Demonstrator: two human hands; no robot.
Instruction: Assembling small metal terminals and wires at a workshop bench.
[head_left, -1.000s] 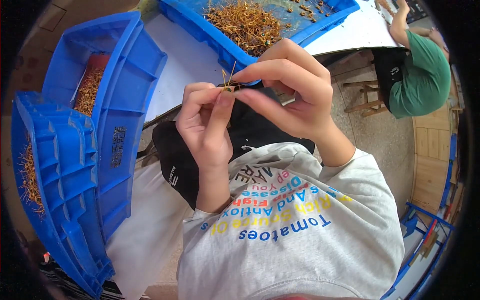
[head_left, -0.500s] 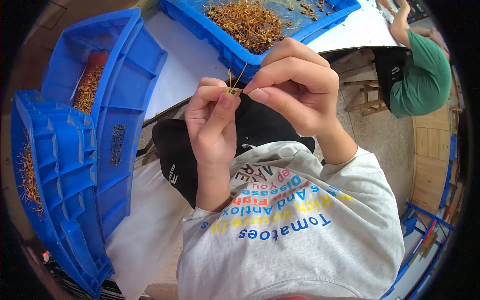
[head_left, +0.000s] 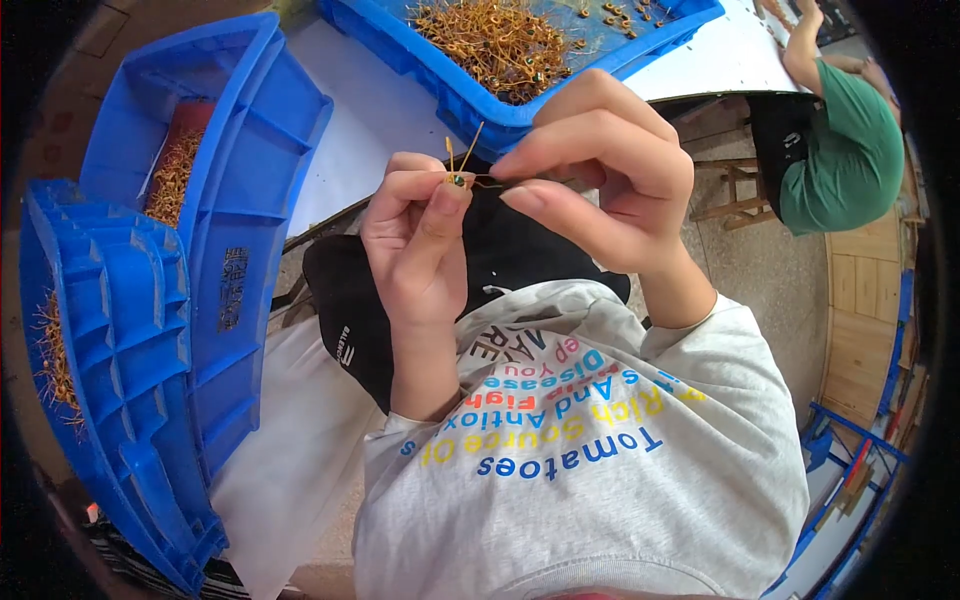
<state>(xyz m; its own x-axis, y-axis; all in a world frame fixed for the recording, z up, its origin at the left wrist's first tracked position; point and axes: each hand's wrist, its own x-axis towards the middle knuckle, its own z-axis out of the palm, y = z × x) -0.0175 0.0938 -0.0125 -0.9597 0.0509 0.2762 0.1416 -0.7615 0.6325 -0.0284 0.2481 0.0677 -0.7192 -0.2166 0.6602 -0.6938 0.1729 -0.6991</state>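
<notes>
Left hand (head_left: pixel 415 235): pinching the toroid coil (head_left: pixel 458 181) between thumb and index fingertip, remaining fingers curled behind

Toroid coil: at the very end of the left-hand pinch, partly exposed at the fingertips, above the black trousers (head_left: pixel 520 240); facing of the ring too small to tell

Two golden leads (head_left: pixel 473 145): long axes pointing away from the body, toward the blue tray (head_left: pixel 465 100), splayed in a narrow V, one nearly straight up in view, the other leaning right

Sideways lead (head_left: pixel 487 184): running right from the coil, roughly crosswise to the golden pair, toward the right fingertips

Right hand (head_left: pixel 610 180): just right of the coil, thumb and index finger bent around the end of the sideways lead; cannot tell whether pressed on it or slightly parted

Blue tray: beyond both hands, on the white tabletop (head_left: pixel 350 120), holding a heap of wired coils (head_left: pixel 490 45)
</notes>
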